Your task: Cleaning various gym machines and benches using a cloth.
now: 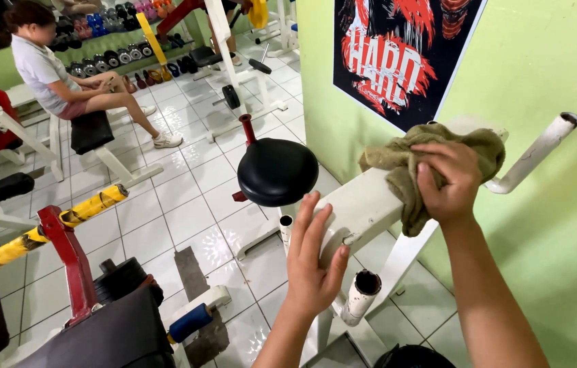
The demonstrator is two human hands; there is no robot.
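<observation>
Right hand (447,182) is clamped over a crumpled olive-brown rag (404,160), fingers curled tight around the cloth and pressing it onto the top of a white metal frame (360,204) beside the green wall (541,225). Left hand (314,262) lies flat on the near end of that same frame, fingers spread wide and holding nothing, just beside an open white tube (360,296). Beyond them sits a round black pad (277,172), and further back a person is seated on a bench (91,131).
</observation>
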